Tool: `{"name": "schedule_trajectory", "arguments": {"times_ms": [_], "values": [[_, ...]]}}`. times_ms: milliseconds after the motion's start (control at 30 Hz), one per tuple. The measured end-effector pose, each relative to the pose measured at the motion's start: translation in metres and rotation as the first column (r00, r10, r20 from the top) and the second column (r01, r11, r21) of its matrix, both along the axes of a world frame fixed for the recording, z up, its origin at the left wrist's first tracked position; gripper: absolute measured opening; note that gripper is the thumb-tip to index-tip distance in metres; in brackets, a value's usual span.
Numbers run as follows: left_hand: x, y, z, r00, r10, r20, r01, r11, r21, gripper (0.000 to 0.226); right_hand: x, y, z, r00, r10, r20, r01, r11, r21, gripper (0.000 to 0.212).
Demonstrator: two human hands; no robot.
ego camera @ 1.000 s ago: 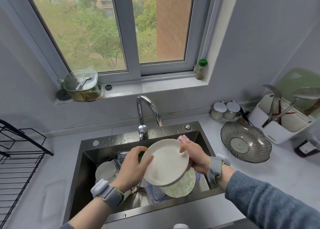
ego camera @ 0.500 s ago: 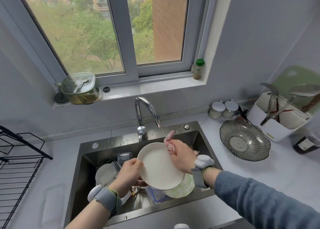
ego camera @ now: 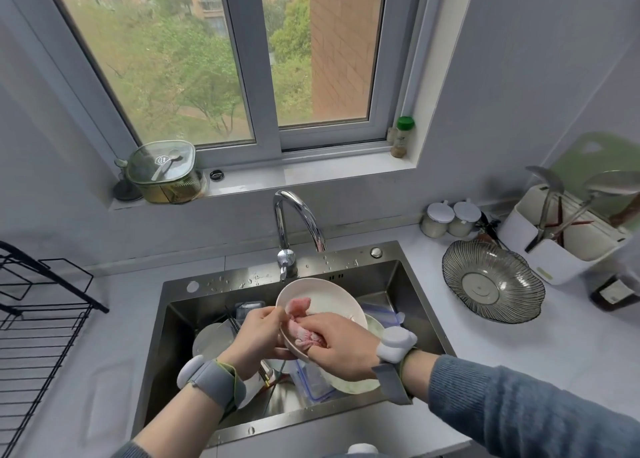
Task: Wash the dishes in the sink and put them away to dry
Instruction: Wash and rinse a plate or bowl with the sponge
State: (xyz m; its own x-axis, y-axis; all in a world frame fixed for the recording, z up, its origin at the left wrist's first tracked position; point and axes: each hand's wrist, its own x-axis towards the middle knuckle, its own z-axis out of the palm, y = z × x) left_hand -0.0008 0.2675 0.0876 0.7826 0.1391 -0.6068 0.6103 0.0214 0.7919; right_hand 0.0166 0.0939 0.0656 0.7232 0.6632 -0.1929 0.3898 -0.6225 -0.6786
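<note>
Over the steel sink (ego camera: 398,277) I hold a white plate (ego camera: 329,298) tilted on edge. My left hand (ego camera: 258,333) grips its near left rim. My right hand (ego camera: 337,341) presses a pink cloth (ego camera: 299,322) against the plate's inner face, its fingers curled round the cloth. Below them in the basin lie another white plate (ego camera: 211,340), a greenish plate (ego camera: 356,385), a clear plastic container (ego camera: 313,381) and chopsticks (ego camera: 232,320). The faucet (ego camera: 298,218) arches just behind the held plate.
A black wire drying rack (ego camera: 38,319) stands on the counter at far left. To the right are a ribbed glass bowl (ego camera: 491,281), two white-lidded jars (ego camera: 450,218) and a white utensil holder (ego camera: 561,246). A glass lidded pot (ego camera: 162,173) and a spice bottle (ego camera: 401,135) sit on the windowsill.
The plate has turned from showing its back to showing its inner face. My right hand has come from the plate's right rim onto that face with the pink cloth.
</note>
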Motion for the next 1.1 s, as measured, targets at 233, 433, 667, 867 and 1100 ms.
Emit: {"name": "schedule_trajectory", "arguments": {"times_ms": [233, 433, 667, 867, 1100], "values": [[0.003, 0.001, -0.001, 1.000, -0.014, 0.014, 0.013, 0.997, 0.073, 0.020, 0.015, -0.039, -0.001, 0.992, 0.071, 0.103, -0.048, 0.977, -0.207, 0.047], [-0.004, -0.010, 0.002, 0.994, -0.102, 0.036, 0.097, 0.988, 0.121, 0.023, 0.050, -0.044, -0.014, 0.982, -0.055, 0.178, 0.108, 0.946, -0.306, 0.039], [-0.004, -0.006, 0.006, 0.995, -0.057, 0.078, 0.049, 0.993, 0.107, 0.026, 0.035, 0.011, -0.003, 0.987, -0.043, 0.156, 0.042, 0.999, 0.009, 0.042], [-0.007, 0.000, 0.006, 0.995, -0.047, 0.091, 0.038, 0.994, 0.098, 0.026, 0.033, 0.011, -0.008, 0.970, 0.077, 0.232, -0.060, 0.995, -0.081, 0.049], [0.003, 0.004, 0.006, 0.993, 0.018, 0.117, -0.040, 0.982, 0.185, 0.025, 0.053, -0.015, 0.009, 0.919, 0.084, 0.385, 0.064, 0.933, -0.355, 0.043]]}}
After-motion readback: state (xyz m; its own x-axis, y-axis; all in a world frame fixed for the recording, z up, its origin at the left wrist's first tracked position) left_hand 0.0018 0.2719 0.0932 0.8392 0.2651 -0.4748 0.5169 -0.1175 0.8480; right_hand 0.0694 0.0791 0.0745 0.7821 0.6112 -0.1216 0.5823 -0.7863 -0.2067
